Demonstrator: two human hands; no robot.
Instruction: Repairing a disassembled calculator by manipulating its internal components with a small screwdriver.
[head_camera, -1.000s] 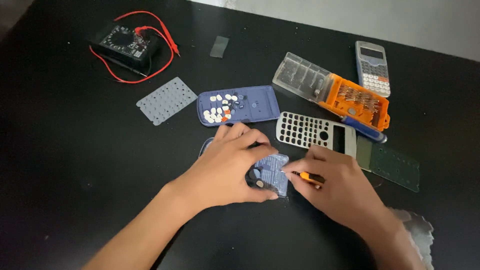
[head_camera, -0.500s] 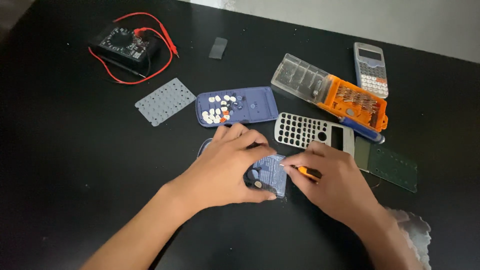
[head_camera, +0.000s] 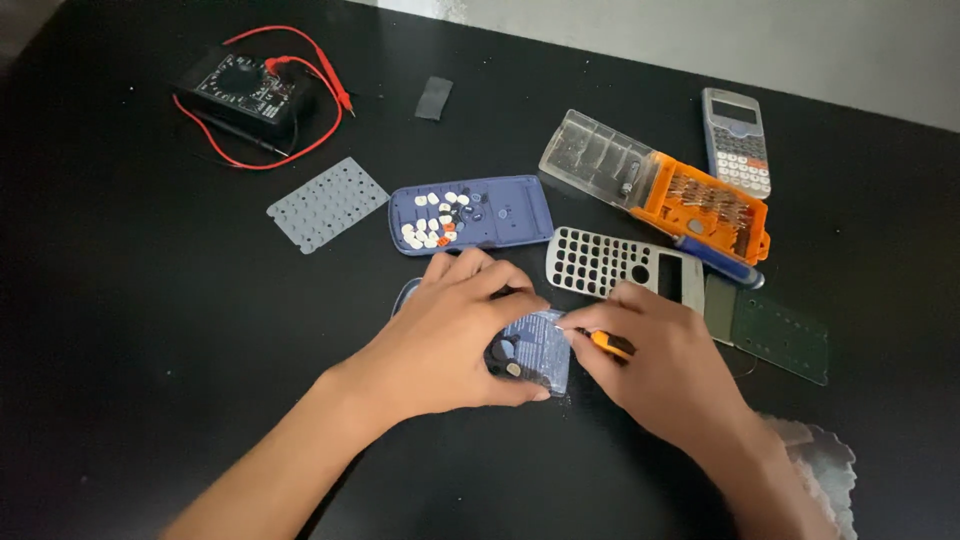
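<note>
- Blue plastic shell (head_camera: 535, 345) of an opened calculator lies flat on the black counter (head_camera: 150, 330), right under both hands, at the centre of the view.
- Its long axis runs roughly left to right; only a pale patch and some dark round parts show between the hands.
- Left hand (head_camera: 455, 335) lies over the shell's left part, fingers curled down on it and pressing it to the counter.
- Right hand (head_camera: 665, 360) comes in from the right, fingers pinched narrow around a small orange-handled screwdriver (head_camera: 610, 345) whose tip points left at the shell's right edge.
- Both hands touch or nearly touch the shell; the right one brings the tool, the left one steadies.
- Just beyond the hands lie a blue keypad half (head_camera: 470, 213) with loose white keys on it, and a grey front frame (head_camera: 620, 268) full of key holes.
- Right of that, a green circuit board (head_camera: 785, 335).
- Farther off: an orange bit case (head_camera: 660, 185) with clear lid open, a whole grey calculator (head_camera: 737, 140), a grey rubber key mat (head_camera: 327, 203), and a black multimeter (head_camera: 245, 88) with red leads.
</note>
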